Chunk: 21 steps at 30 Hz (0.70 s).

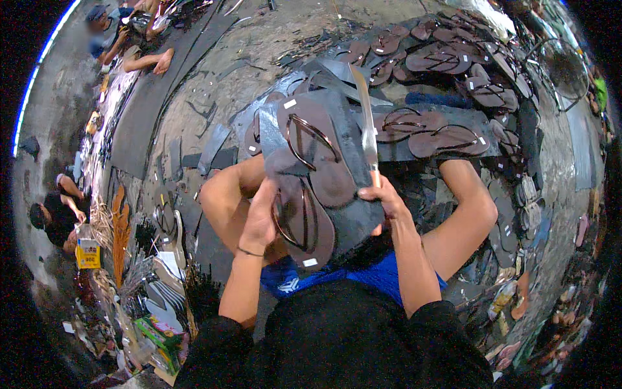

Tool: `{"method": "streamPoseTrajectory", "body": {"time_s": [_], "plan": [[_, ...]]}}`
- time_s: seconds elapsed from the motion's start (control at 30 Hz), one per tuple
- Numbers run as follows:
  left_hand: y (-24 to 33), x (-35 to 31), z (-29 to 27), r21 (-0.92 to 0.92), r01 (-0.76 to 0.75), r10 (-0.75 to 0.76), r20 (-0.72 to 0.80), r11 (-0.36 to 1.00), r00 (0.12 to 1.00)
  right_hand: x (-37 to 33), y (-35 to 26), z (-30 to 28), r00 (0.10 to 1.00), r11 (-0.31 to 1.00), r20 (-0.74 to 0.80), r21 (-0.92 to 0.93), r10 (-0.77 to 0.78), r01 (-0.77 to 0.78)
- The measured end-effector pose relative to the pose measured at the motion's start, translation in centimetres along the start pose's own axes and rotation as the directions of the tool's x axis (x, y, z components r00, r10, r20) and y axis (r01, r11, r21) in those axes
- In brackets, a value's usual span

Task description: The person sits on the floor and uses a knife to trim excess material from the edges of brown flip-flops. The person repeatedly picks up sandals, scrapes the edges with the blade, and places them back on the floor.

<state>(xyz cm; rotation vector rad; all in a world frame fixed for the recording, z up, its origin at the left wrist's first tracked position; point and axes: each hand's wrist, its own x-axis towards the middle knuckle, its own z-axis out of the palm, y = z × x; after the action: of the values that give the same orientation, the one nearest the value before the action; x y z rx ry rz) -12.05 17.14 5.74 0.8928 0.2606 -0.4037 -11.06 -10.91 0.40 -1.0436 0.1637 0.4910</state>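
A pair of brown flip-flops [311, 227] with dark shiny straps lies on a dark grey rubber sheet [363, 223], raised over my lap. The two soles point in opposite directions, and each has a small white label. My left hand [260, 220] clasps the left side, its thumb by the lower flip-flop and its other fingers hidden underneath. At the right edge, my right hand [391, 202] grips a long knife [367, 120] by its handle, blade upward. My right thumb reaches to the sheet's edge beside the upper flip-flop's sole.
Beyond my right knee, another flip-flop pair [450, 141] rests on a dark sheet. Many more flip-flops [437, 58] spread over the far right floor. Rubber strips [139, 126] and scraps lie left. A yellow package [88, 253] and seated people [61, 211] are farther left.
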Motion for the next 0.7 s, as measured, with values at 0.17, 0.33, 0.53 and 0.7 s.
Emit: {"method": "streamPoseTrajectory", "body": {"time_s": [0.17, 0.33, 0.53, 0.7], "plan": [[-0.3, -0.7, 4.4, 0.394, 0.056, -0.103, 0.099, 0.917, 0.990, -4.8, -1.4, -0.6, 0.999, 0.977, 0.031, 0.211, 0.010, -0.016], [-4.9, -1.3, 5.7, 0.534, 0.018, -0.024, 0.004, 0.845, 1.000, -9.1, -3.9, 2.4, 0.975, 0.979, -0.215, -0.202, -0.058, 0.014], [-6.5, -2.0, 6.5, 0.747, -0.301, 0.320, 0.124, 0.593, 0.939, -11.7, -3.5, 2.6, 0.945, 0.996, -0.325, -0.091, -0.042, 0.013], [-3.7, -3.8, 10.0, 0.793, -0.551, 0.263, 0.607, -0.261, 0.750, -11.4, -0.3, 0.5, 0.916, 0.996, -0.400, 0.061, -0.030, 0.060]]}}
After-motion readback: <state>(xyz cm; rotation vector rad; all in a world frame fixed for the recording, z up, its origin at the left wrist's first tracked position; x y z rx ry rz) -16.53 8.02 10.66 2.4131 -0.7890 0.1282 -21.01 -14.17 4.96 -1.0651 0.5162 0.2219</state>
